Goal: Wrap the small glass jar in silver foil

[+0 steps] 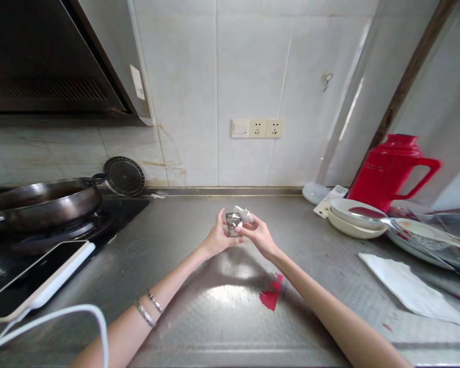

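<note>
Over the middle of the counter, my two hands meet around a small, silvery, box-shaped packet point(233, 224). Its top looks torn, with bright foil or paper standing up; its exact kind cannot be made out. My left hand point(216, 239) supports the packet from the left and below, thumb raised beside it. From the right, the thumb and fingers of my right hand point(259, 234) pinch the packet and a loose whitish flap point(244, 213). On the counter below lies a torn red scrap point(271, 293). Two silvery bracelets point(144, 313) circle my left forearm.
A steel pan point(46, 207) sits on the stove at left, near a phone point(34, 276) with a white cable point(65, 308). To the right stand a red thermos point(387, 171), stacked bowls point(354, 230), a plate point(406, 243) and a white napkin point(410, 289). Metal counter point(168, 225) spreads between.
</note>
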Tool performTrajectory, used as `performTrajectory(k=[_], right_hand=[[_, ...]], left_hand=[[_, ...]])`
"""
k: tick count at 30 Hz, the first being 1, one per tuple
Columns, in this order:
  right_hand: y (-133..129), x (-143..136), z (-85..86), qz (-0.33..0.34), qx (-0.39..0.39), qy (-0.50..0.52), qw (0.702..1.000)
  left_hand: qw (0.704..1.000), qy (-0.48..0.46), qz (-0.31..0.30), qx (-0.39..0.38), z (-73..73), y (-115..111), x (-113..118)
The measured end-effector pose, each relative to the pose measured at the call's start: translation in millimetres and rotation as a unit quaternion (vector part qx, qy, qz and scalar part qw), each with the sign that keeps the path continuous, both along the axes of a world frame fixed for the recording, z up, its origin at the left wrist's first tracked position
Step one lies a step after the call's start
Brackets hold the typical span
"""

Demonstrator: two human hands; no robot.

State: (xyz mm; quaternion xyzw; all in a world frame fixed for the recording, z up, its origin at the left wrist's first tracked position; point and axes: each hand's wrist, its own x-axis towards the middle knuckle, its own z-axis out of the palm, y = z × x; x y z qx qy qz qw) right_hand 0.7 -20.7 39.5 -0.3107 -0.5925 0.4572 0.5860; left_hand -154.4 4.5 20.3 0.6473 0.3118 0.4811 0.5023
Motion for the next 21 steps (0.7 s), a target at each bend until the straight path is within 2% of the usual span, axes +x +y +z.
performTrajectory(k=[3, 6, 11, 14, 18, 21], right_hand=[[-2.1, -5.1, -1.5, -0.010, 0.002, -0.022, 1.000], [-1.9, -6.2, -3.3, -0.019, 0.014, -0.040, 0.999], [-0.3, 2.1, -1.2, -0.051, 0.046, -0.111, 0.991], [2.5, 6.7, -1.4, -0.060, 0.056, -0.103, 0.991], [8.6, 9.1, -5.8, -0.126, 0.072, -0.084, 0.986], [8.6, 11.1, -6.6, -0.151, 0.111, -0.128, 0.974]], left_hand=[[0.999, 0.015, 0.006, 0.044, -5.1, 2.9, 0.1], [0.998, 0.028, 0.018, 0.057, -6.5, 2.8, 0.1], [0.995, 0.062, 0.043, 0.058, -0.8, -3.5, 0.7], [0.993, 0.079, 0.047, 0.069, 3.1, -8.9, 2.4], [0.991, 0.103, 0.033, 0.084, 6.3, -15.7, 5.0], [0.988, 0.116, 0.035, 0.099, 6.1, -18.0, 6.1]])
